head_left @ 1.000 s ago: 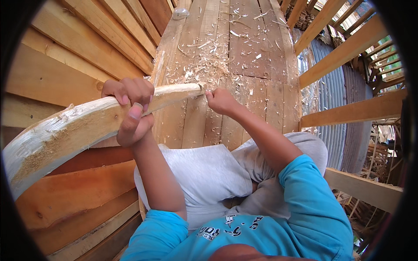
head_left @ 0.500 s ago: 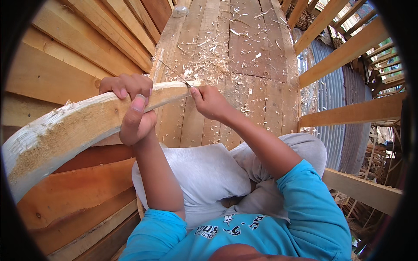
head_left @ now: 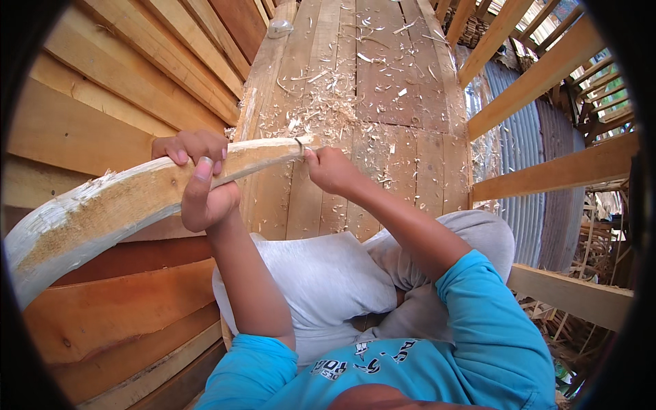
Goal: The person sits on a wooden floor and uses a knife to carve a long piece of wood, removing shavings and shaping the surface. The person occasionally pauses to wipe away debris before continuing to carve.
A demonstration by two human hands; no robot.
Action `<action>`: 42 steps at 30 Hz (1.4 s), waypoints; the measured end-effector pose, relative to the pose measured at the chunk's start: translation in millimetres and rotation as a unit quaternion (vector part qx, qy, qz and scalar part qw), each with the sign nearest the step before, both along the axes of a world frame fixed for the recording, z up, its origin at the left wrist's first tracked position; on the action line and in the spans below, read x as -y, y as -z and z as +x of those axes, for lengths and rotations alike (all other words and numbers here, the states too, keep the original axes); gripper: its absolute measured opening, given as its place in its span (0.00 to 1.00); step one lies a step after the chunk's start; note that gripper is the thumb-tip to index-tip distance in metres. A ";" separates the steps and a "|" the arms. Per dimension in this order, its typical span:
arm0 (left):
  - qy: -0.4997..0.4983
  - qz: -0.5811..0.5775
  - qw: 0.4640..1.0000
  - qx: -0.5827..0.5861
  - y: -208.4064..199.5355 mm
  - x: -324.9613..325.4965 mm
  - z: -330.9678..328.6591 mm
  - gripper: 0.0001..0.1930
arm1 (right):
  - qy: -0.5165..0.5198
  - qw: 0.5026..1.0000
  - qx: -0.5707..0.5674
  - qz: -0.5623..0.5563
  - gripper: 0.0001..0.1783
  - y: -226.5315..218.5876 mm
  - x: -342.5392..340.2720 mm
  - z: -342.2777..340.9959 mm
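A thick, curved piece of pale wood [head_left: 113,198], rough and whitish along its upper side, runs from the left edge to a narrower end near the middle. My left hand [head_left: 198,174] is closed around it behind that end, fingers over the far side and thumb on the near side. A thin dark strand [head_left: 299,145], like cord or wire, crosses the wood close to its tip. My right hand [head_left: 331,169] is shut with thumb and forefinger pinched at the near end of this strand. Whether the strand goes fully round underneath is hidden.
Curled wood shavings [head_left: 335,96] litter the plank floor [head_left: 410,147] ahead. Boards [head_left: 89,126] line the left side; a slatted wooden railing [head_left: 553,167] stands on the right, with corrugated sheets [head_left: 519,157] beyond. A small clear object [head_left: 279,28] lies at the far left.
The strand's loose far end, which stuck out to the far left, no longer shows; it now lies across the wood. The wood's tip and my right hand have shifted slightly nearer.
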State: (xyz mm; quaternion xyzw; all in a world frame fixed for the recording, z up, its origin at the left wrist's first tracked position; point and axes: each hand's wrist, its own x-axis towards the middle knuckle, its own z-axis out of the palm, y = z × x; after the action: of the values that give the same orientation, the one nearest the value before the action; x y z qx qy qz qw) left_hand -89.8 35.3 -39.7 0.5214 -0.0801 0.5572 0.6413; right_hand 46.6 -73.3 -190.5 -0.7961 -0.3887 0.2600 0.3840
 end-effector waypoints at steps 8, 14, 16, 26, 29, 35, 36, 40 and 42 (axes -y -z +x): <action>-0.015 -0.003 1.000 -0.010 -1.8 7.7 5.7 0.13 | 0.030 0.995 -0.047 -0.088 0.31 17.3 8.8 13.2; -0.103 -0.051 0.993 -0.016 -1.9 19.9 9.4 0.15 | -0.032 0.996 -0.028 0.077 0.29 -24.0 5.3 -12.9; -0.127 -0.060 0.990 -0.014 -4.4 17.5 12.9 0.15 | -0.024 0.998 -0.020 0.048 0.28 1.7 6.1 1.9; -0.117 -0.062 0.991 -0.013 1.2 8.8 7.7 0.16 | -0.007 0.999 -0.043 -0.033 0.30 6.1 6.6 6.6; -0.100 -0.048 0.994 -0.011 -2.6 14.4 9.5 0.16 | 0.002 0.999 -0.049 -0.024 0.30 4.2 2.7 6.0; -0.140 -0.058 0.988 -0.027 0.4 20.3 10.2 0.16 | -0.059 0.991 -0.044 0.116 0.27 -23.3 3.1 -9.3; -0.147 -0.069 0.986 -0.024 -0.2 16.1 9.1 0.16 | -0.057 0.991 -0.033 0.117 0.27 -21.9 2.4 -10.0; -0.142 -0.132 0.981 -0.004 -0.4 -4.7 -0.7 0.16 | -0.037 0.992 0.028 0.118 0.25 -6.6 0.7 -17.5; -0.170 -0.120 0.978 -0.016 -1.3 -4.3 0.3 0.15 | -0.029 0.993 0.046 0.102 0.24 -6.5 0.5 -18.7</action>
State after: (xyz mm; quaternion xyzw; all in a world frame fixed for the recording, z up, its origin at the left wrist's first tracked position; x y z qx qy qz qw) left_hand -89.5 39.5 -38.3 0.4559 0.0875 0.6553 0.5959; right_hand 27.9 -73.8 -184.0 -0.7523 -0.4532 0.1931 0.4376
